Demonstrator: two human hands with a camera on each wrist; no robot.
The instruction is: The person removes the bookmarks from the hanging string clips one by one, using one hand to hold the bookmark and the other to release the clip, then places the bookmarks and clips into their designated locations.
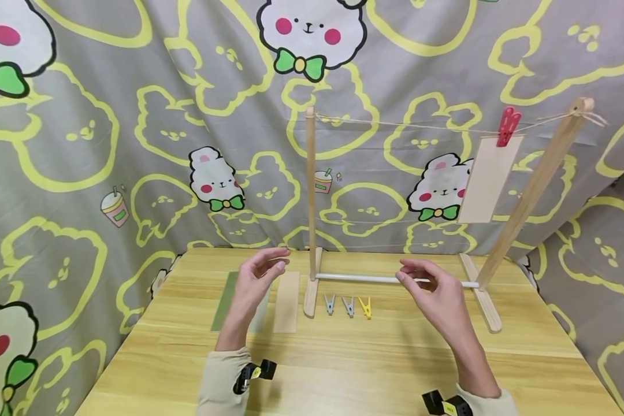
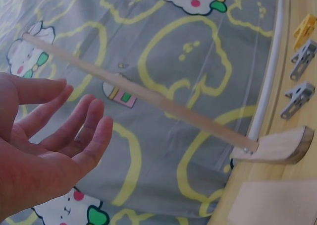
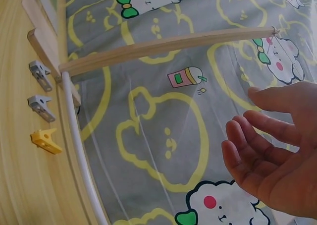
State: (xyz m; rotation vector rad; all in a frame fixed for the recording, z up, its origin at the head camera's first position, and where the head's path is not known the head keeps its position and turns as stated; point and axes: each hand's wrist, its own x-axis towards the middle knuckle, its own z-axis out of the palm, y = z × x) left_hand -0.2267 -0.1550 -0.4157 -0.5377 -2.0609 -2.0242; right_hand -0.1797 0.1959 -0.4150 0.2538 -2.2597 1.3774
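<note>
One beige card [image 1: 486,179] hangs pegged by the red clothespin [image 1: 508,126] at 2 o'clock; two cards [image 1: 287,301] and three clothespins [image 1: 348,305] remain on the table [image 1: 343,358], left hand [image 1: 255,283] and right hand [image 1: 437,297] raised empty, fingers loosely spread.

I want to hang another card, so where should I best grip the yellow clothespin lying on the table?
Probably pinch the yellow clothespin from above at its two spread handle ends, nearer the person. It lies flat beside two grey clothespins, so come from its free right side.
</note>
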